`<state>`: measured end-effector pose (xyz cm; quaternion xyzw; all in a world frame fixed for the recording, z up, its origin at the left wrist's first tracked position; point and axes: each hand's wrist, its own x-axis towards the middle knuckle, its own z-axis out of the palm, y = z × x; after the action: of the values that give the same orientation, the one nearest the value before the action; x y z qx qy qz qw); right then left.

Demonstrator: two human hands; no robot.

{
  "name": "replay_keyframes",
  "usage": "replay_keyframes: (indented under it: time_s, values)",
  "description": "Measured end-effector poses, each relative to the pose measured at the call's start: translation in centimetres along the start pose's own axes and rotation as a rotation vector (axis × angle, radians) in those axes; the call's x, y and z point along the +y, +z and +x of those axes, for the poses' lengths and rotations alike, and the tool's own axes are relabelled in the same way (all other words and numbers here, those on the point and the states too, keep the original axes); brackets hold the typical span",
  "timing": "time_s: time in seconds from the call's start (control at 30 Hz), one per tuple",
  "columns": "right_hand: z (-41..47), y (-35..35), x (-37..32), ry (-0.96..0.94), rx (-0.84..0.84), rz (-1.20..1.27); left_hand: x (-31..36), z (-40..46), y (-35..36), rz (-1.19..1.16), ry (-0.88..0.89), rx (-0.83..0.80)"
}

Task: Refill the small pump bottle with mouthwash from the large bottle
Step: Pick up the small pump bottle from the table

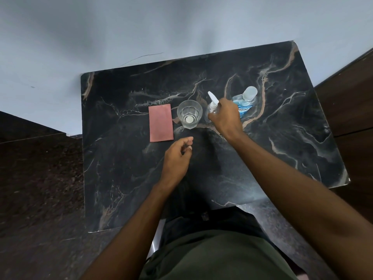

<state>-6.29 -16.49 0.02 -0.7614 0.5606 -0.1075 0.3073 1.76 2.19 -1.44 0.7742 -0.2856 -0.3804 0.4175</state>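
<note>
- on the dark marble counter (282, 138), far left of the row, a pink cloth (161, 123) lies flat
- a clear drinking glass (189, 114) stands just beside it
- left hand (176, 156) hovers loosely curled, holding nothing
- right hand (225, 117) grips the small pump bottle (212, 107)
- large blue mouthwash bottle (245, 102) stands upright, capped, just right of it

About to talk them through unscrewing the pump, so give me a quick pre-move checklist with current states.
1. Right hand grips small pump bottle: ok.
2. Pump head on the bottle: ok, not yet removed.
3. Left hand free to help: ok, hovers over the table holding nothing.
4. Large mouthwash bottle upright, cap on: ok.
5. Glass clear of the pump bottle: ok, beside it, apart.
6. Pump bottle's fill level: cannot tell.
</note>
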Motion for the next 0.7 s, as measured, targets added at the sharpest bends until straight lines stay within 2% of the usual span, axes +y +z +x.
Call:
replay_keyframes:
  time_s: [0.27, 0.7]
  values:
    - [-3.7, -0.9, 2.0, -0.045, -0.052, 0.029, 0.2, 0.2, 0.6, 0.026, 0.033, -0.023]
    - [-10.0, 0.5, 3.7, -0.093, -0.244, -0.004, -2.9, -0.4, 3.0, 0.118, 0.096, -0.068]
